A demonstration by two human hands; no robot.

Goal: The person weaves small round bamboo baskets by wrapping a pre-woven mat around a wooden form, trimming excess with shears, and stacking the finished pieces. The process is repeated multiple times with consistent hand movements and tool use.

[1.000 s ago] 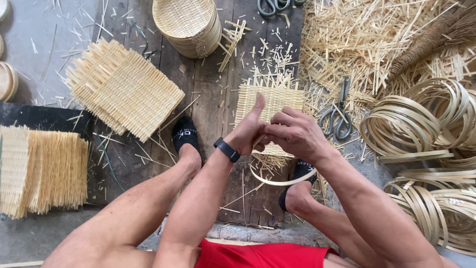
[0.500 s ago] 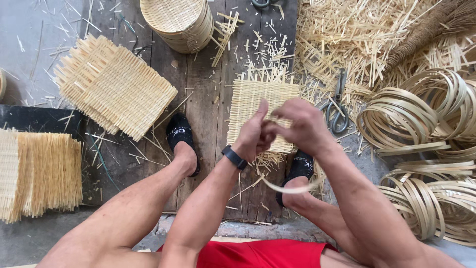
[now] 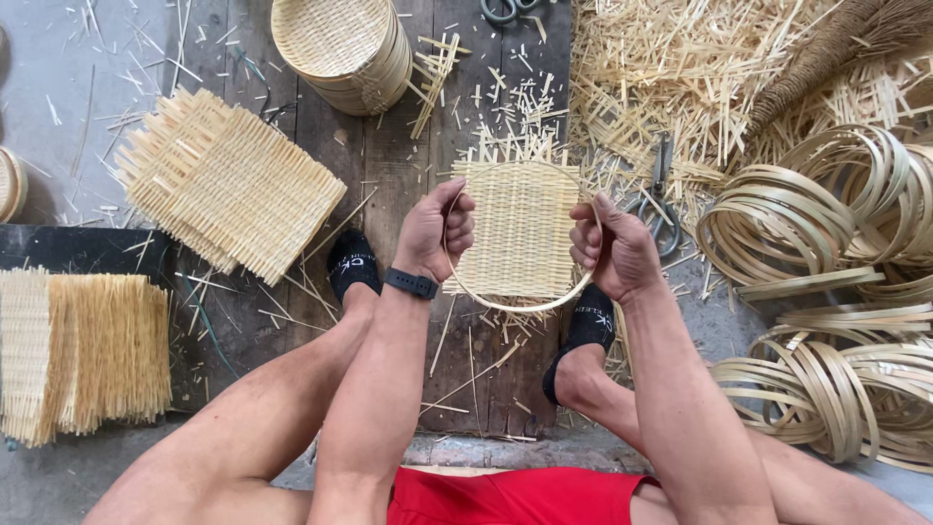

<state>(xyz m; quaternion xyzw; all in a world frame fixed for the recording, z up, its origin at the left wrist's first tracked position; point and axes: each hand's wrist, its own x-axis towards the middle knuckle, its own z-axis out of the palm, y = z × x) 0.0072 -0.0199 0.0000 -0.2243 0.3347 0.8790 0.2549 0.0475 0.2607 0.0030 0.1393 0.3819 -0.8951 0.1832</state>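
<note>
Here both hands (image 3: 434, 231) (image 3: 612, 248) grip a bamboo hoop (image 3: 520, 303) over a woven mat (image 3: 520, 228), scissors (image 3: 663, 199) nearby.

Floor: grey concrete (image 3: 58, 68) at left, dark weathered wooden planks (image 3: 389, 175) at centre. Straw-coloured offcuts (image 3: 680, 78) litter both surfaces. Lighting: even daylight, soft shadows.

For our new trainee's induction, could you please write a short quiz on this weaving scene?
1. True or false: both the left hand and right hand grip the thin bamboo hoop.
2. What lies under the hoop? A) woven mat B) scissors C) stacked baskets
3. Fill in: coiled bamboo rings are piled on the person's ___ side.

Key: 1 true; 2 A; 3 right.
</note>
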